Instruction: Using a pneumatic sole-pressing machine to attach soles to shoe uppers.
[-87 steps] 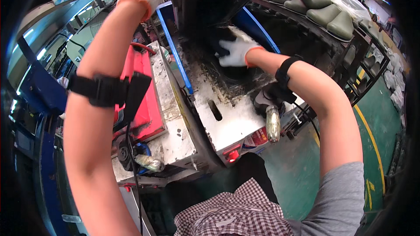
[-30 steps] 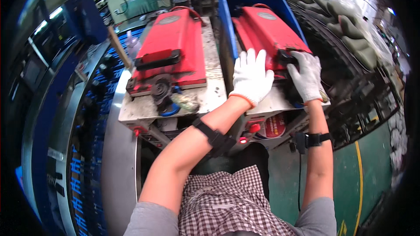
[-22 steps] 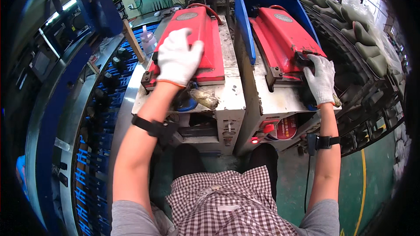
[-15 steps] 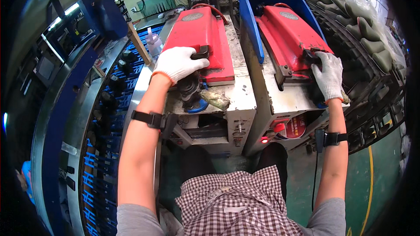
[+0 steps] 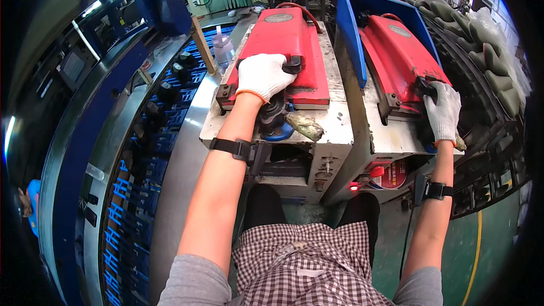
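Two red machine covers stand side by side in front of me, each with a black handle at its near end. My left hand [image 5: 263, 76], in a white knit glove, is closed around the handle [image 5: 292, 65] of the left red cover [image 5: 277, 37]. On the right red cover [image 5: 402, 51], my gloved right hand [image 5: 443, 110] grips the other handle [image 5: 426, 85]; some of its fingers are hidden. Below my left hand, a dark lever knob with a blue base [image 5: 279, 131] sits beside a worn, tape-wrapped grip [image 5: 305, 126].
A blue guard [image 5: 351, 39] surrounds the right cover. To the left runs a conveyor with blue racks [image 5: 122, 215]; a clear bottle [image 5: 222, 48] stands near it. Shoe-shaped pieces [image 5: 498, 82] fill a rack at right. A lit red switch [image 5: 355, 186] shows on the right machine's front.
The view has turned a little left, so the machines sit farther right in the picture. Both hands remain at the same handles, the left one now more tightly curled.
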A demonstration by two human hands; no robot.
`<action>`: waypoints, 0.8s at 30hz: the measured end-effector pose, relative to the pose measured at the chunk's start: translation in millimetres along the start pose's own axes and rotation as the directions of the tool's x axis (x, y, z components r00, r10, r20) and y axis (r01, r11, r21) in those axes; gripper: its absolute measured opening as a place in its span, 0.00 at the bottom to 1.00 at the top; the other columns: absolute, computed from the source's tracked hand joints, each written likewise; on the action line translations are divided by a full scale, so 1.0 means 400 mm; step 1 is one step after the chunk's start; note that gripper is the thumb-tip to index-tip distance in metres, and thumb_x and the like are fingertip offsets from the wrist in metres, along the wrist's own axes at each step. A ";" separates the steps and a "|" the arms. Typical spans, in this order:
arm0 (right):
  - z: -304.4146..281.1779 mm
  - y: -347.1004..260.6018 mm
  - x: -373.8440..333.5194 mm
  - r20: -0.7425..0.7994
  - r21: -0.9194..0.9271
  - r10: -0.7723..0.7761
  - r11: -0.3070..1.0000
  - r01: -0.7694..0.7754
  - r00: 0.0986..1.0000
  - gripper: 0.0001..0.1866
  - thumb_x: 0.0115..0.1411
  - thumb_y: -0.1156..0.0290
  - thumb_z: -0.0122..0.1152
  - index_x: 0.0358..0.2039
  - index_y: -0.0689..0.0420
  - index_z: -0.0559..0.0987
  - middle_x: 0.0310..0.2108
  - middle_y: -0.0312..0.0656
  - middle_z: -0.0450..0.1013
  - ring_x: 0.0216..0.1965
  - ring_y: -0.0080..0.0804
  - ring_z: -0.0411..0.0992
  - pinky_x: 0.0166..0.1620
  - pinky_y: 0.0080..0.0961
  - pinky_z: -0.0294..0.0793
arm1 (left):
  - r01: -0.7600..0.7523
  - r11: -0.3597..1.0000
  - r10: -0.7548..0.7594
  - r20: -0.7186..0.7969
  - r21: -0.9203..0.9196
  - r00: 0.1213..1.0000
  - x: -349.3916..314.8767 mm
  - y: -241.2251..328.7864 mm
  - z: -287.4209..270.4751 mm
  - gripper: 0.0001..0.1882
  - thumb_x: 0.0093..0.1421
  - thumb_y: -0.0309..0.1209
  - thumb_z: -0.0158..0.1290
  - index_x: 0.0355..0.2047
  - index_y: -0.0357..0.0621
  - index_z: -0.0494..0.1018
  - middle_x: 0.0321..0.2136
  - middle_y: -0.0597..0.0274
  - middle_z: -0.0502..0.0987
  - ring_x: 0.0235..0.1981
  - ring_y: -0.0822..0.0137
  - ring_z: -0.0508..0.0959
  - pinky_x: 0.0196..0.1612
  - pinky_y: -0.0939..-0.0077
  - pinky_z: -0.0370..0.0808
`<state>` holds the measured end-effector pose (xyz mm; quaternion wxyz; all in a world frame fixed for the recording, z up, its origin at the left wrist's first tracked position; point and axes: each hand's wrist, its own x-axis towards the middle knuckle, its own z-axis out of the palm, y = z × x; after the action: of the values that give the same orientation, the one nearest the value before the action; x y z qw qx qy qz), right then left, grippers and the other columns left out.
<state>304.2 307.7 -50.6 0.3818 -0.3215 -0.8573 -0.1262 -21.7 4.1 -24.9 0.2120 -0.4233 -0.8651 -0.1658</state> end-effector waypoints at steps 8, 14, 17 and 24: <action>-0.002 0.012 0.000 -0.014 -0.008 -0.025 1.000 0.025 1.000 0.19 0.55 0.68 0.68 0.49 0.51 0.81 0.49 0.43 0.78 0.54 0.47 0.72 0.60 0.41 0.68 | 0.003 0.999 -0.001 -0.048 0.034 0.999 0.002 -0.002 0.017 0.20 0.56 0.56 0.58 0.31 0.54 0.85 0.27 0.54 0.83 0.33 0.50 0.84 0.37 0.59 0.80; 0.003 0.011 0.000 -0.037 0.024 -0.012 1.000 0.013 0.999 0.19 0.54 0.67 0.70 0.48 0.49 0.81 0.46 0.41 0.78 0.55 0.44 0.72 0.65 0.46 0.63 | 0.006 0.998 -0.003 -0.054 0.055 0.999 0.006 -0.003 0.021 0.21 0.57 0.56 0.58 0.29 0.54 0.85 0.27 0.53 0.83 0.32 0.49 0.84 0.36 0.58 0.80; 0.011 0.013 0.002 -0.043 0.047 -0.012 0.999 0.014 0.999 0.19 0.54 0.67 0.71 0.47 0.49 0.81 0.45 0.41 0.78 0.55 0.44 0.72 0.65 0.47 0.63 | 0.023 0.998 -0.019 -0.063 0.064 0.998 0.003 -0.004 0.022 0.21 0.57 0.56 0.58 0.29 0.53 0.85 0.26 0.52 0.83 0.32 0.49 0.84 0.36 0.58 0.80; 0.001 0.018 0.001 -0.024 0.057 0.010 0.998 -0.009 1.000 0.19 0.53 0.67 0.71 0.47 0.50 0.81 0.45 0.42 0.78 0.54 0.45 0.72 0.66 0.48 0.62 | 0.017 0.998 -0.012 -0.081 0.054 0.997 0.002 0.003 0.023 0.20 0.56 0.55 0.59 0.28 0.53 0.84 0.26 0.52 0.83 0.32 0.50 0.84 0.36 0.58 0.80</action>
<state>308.5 313.4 -50.8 0.4019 -0.3130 -0.8542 -0.1038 -23.2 9.5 -32.3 0.2570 -0.4041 -0.8631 -0.1606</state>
